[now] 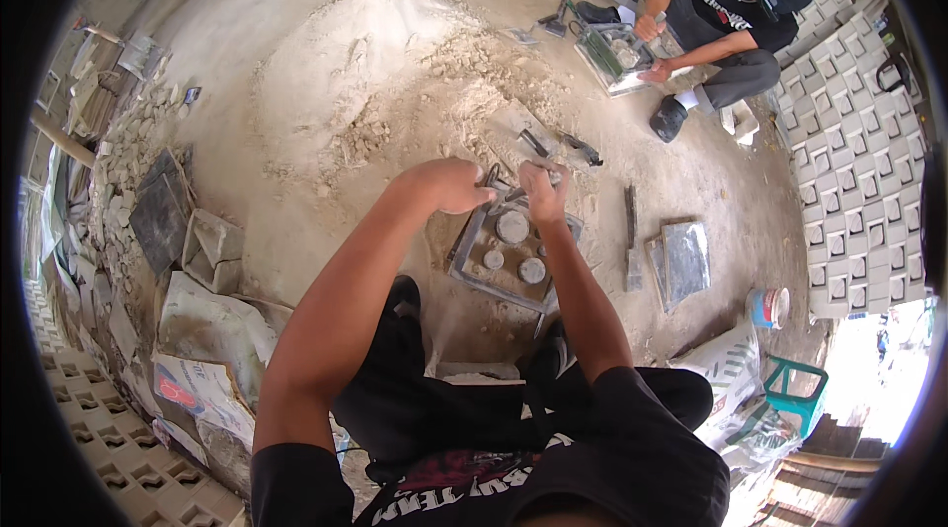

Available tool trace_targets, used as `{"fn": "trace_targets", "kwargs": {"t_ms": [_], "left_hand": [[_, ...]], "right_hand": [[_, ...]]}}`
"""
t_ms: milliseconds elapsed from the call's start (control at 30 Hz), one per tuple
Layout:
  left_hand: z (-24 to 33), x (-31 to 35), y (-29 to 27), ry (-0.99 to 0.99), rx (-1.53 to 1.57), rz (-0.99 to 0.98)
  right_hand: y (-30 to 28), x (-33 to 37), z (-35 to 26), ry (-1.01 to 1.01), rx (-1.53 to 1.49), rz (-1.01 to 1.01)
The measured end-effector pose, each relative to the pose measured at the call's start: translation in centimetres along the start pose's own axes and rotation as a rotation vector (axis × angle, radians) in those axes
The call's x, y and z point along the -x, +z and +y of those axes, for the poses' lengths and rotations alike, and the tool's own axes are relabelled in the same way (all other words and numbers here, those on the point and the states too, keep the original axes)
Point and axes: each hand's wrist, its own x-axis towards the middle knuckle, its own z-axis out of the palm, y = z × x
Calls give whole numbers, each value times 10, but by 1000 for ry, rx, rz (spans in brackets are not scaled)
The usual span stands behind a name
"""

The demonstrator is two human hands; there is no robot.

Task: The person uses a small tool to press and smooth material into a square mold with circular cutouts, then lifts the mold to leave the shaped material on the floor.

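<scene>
A square grey metal mould (457, 263) lies on the dusty ground between my feet. Inside it stand several round pale plugs (513, 227) of different sizes, with tan material around them. My left hand (458, 187) is closed at the mould's far corner, its fingertips on a dark metal loop (492, 174). Close beside it, my right hand (543, 189) is closed at the far edge; the piece in its fingers is mostly hidden. Just beyond my hands lies a trowel (511, 120), its dark handle near my right knuckles.
A heap of pale powder (370, 48) spreads ahead. At the far right a co-worker (726, 8) handles a similar mould (614, 58). A long scraper (632, 241), grey plates (685, 260), a bucket (769, 308) and a green stool (796, 390) lie right. Stacked blocks (859, 171) form a wall.
</scene>
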Motion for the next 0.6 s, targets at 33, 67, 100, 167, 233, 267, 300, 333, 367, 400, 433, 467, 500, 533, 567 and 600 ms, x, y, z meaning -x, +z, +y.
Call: {"fn": "trace_targets", "kwargs": {"t_ms": [33,67,100,167,233,267,300,333,367,400,433,467,500,533,567,600], "left_hand": [[-1,0,-1,4,24,1],[-2,-1,-4,9,48,3],[3,-3,-4,36,70,-8],[-1,-12,-1,34,32,-10],[-9,-6,5,-15,1,-32],[-6,-10,1,0,-4,-19],[-1,-11,5,15,-3,-26],[2,-11,7,29,-3,-34],[2,-11,8,15,4,-47],[0,-13,3,6,4,-53],[-1,-13,0,-4,4,-59],[0,-13,4,17,-19,-39],[1,-13,9,34,-37,-17],[2,-15,12,50,-55,5],[-1,-19,9,50,-28,12],[-1,-21,8,56,5,-7]], "right_hand": [[-2,1,-8,-34,48,-100],[-8,-7,5,-33,70,-147],[-21,-10,13,-33,105,-179],[-12,-20,16,-68,-31,-68],[12,-16,-7,29,-67,-27],[7,-16,-16,-24,-13,-81],[2,-7,-21,-61,40,-124],[6,0,-19,103,131,-38],[4,-2,-17,90,85,-52],[4,-13,-20,66,41,-67],[5,-19,-22,42,-4,-81],[5,-17,-24,13,-2,-45],[2,-14,-22,8,19,-52],[0,-9,-20,4,40,-60],[-2,-7,-17,-1,61,-68],[-7,4,-9,52,33,1]]}}
